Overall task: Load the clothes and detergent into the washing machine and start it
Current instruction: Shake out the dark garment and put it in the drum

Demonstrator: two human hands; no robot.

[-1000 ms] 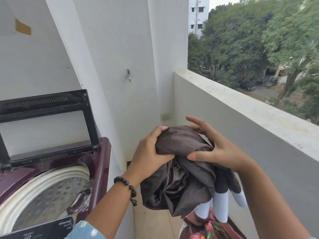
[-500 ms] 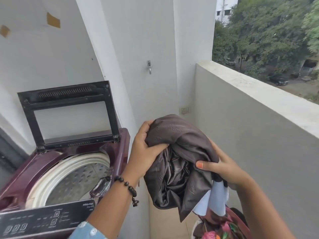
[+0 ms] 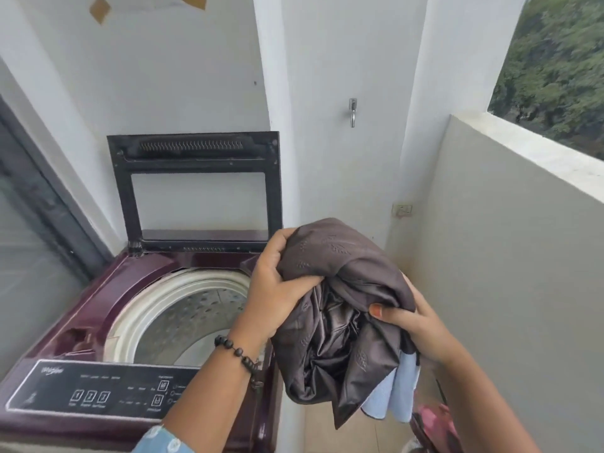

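Note:
A bundle of dark brown shiny clothes (image 3: 340,322), with a light blue piece (image 3: 395,397) hanging under it, is held in the air to the right of the washing machine. My left hand (image 3: 274,286) grips the bundle's upper left side. My right hand (image 3: 411,325) grips its right side, thumb on the cloth. The maroon top-loading washing machine (image 3: 98,299) stands at the lower left, its black-framed lid (image 3: 196,191) raised upright. Its white-rimmed steel drum (image 3: 183,322) shows no clothes inside. The control panel (image 3: 98,393) runs along the front edge. No detergent is in view.
A white wall and pillar stand behind the machine, with a metal tap (image 3: 352,111) and a wall socket (image 3: 402,209). The balcony parapet (image 3: 523,223) closes the right side. More patterned laundry (image 3: 434,426) lies at the bottom right. A glass door (image 3: 26,256) is on the left.
The view has turned left toward the machine, which now shows in full. Both hands have carried the bundle leftward, nearer the drum's right rim.

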